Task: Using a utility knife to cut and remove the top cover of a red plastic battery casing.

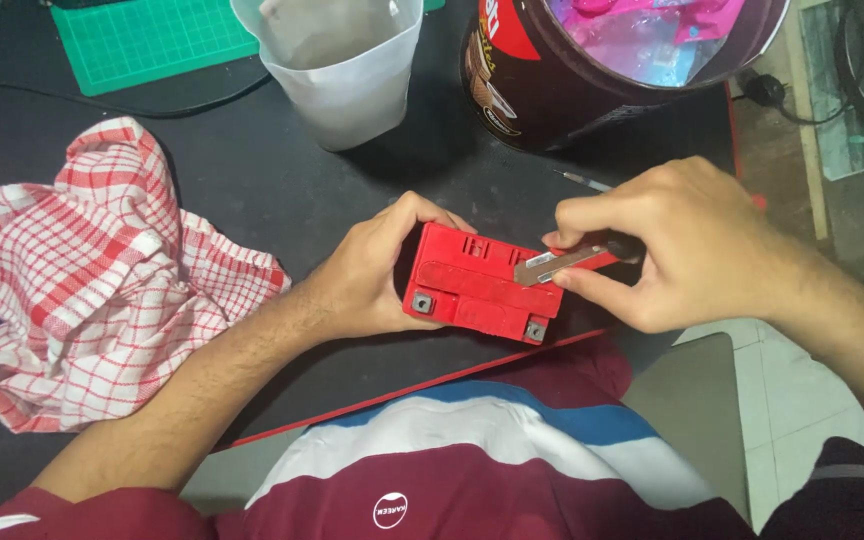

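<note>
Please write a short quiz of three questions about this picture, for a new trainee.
1. True or false: the left hand holds the red box on the black mat.
2. What lies left of the red box? A) checked cloth B) glass bottle C) book
3. Which tool does the right hand press on the box?

Key:
1. True.
2. A, the red and white checked cloth.
3. A utility knife with its blade out.
</note>
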